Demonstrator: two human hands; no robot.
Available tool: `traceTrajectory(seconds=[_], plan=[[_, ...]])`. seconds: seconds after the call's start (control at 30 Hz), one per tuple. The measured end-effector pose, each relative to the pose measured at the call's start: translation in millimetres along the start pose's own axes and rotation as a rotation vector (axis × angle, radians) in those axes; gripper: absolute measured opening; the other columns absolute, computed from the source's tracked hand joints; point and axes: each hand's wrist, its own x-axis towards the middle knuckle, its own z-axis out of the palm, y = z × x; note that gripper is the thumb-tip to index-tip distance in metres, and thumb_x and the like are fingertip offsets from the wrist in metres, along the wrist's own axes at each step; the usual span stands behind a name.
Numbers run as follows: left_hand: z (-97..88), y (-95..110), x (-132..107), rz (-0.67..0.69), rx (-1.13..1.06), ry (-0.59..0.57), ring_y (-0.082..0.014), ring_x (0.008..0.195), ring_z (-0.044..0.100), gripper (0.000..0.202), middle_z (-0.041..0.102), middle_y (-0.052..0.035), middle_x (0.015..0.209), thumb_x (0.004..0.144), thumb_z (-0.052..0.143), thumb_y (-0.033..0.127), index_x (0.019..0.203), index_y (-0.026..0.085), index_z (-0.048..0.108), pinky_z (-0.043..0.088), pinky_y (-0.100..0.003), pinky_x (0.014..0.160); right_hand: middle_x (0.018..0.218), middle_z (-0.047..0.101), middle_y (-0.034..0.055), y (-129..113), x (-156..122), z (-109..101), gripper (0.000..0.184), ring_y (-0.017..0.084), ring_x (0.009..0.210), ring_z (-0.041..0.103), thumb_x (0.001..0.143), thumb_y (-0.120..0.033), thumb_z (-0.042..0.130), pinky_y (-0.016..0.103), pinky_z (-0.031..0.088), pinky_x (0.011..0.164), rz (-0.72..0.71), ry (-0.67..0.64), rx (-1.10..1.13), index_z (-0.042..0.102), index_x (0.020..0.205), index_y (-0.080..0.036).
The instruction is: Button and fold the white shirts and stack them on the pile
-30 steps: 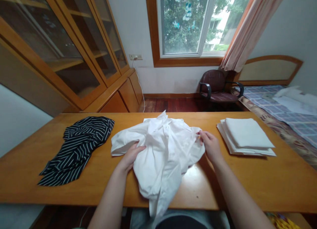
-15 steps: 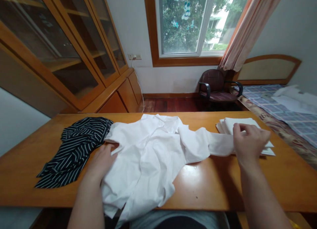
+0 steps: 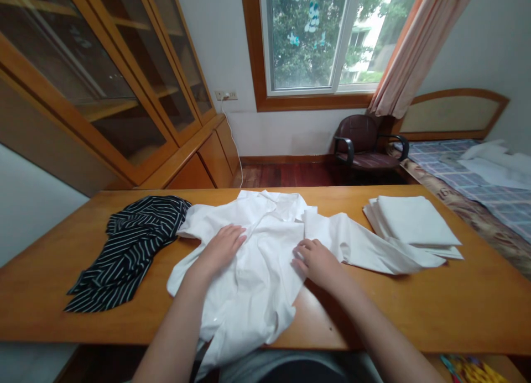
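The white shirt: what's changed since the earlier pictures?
The white shirt went from bunched to spread out, one sleeve stretched toward the folded white stack. The right hand let go of that sleeve's end and moved left to the shirt's side; the left hand moved inward from the left edge onto the front. The striped garment and stack stayed put.

A white long-sleeved cloth shirt [image 3: 259, 269] lies on the brown wooden table [image 3: 448, 303], its near end past the front edge, between a black-and-white striped cloth garment [image 3: 133, 250] at left and a squared white stack [image 3: 418, 223] at right; behind the table stands a maroon padded armchair [image 3: 365, 145].
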Motion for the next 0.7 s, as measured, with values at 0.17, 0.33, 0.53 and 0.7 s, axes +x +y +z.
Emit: traceTrajectory(seconds=[0.17, 0.33, 0.53, 0.7], plan=[[15.6, -8, -14, -0.218, 0.103, -0.062, -0.0298, 0.139, 0.045, 0.053, 0.052, -0.0132, 0.150, 0.101, 0.034, 0.045, 0.141, 0.018, 0.056, 0.035, -0.048, 0.115, 0.134, 0.063, 0.0128, 34, 0, 10, 0.030, 0.033, 0.123, 0.054, 0.091, -0.034, 0.065, 0.049, 0.039, 0.109, 0.076, 0.104, -0.180, 0.069, 0.118, -0.022], [20.3, 9, -41, -0.293, 0.202, -0.117, -0.0370, 0.147, 0.033, 0.057, 0.037, -0.0137, 0.161, 0.099, 0.042, 0.049, 0.148, 0.022, 0.049, 0.028, -0.060, 0.115, 0.150, 0.053, 0.0124, 62, 9, 12, 0.040, 0.034, 0.135, 0.049, 0.098, -0.025, 0.048, 0.061, 0.028, 0.115, 0.163, 0.109, -0.269, 0.061, 0.136, -0.024], [21.1, 41, -62, -0.311, 0.194, -0.210, -0.0426, 0.143, 0.038, 0.060, 0.038, -0.0180, 0.160, 0.093, 0.050, 0.051, 0.147, 0.024, 0.051, 0.042, -0.059, 0.103, 0.152, 0.052, 0.0082, 82, 38, 7, 0.055, 0.029, 0.140, 0.046, 0.094, -0.004, 0.038, 0.058, 0.030, 0.115, 0.168, 0.049, -0.299, 0.059, 0.139, -0.027], [0.7, 58, -49, -0.285, 0.181, -0.246, -0.0333, 0.099, 0.067, 0.041, 0.072, -0.0155, 0.110, 0.097, 0.042, 0.047, 0.113, 0.025, 0.073, 0.050, -0.047, 0.088, 0.143, 0.061, 0.0088, 91, 52, -1, 0.051, 0.028, 0.135, 0.050, 0.094, -0.004, 0.035, 0.054, 0.027, 0.117, 0.143, 0.091, -0.301, 0.063, 0.132, -0.024]])
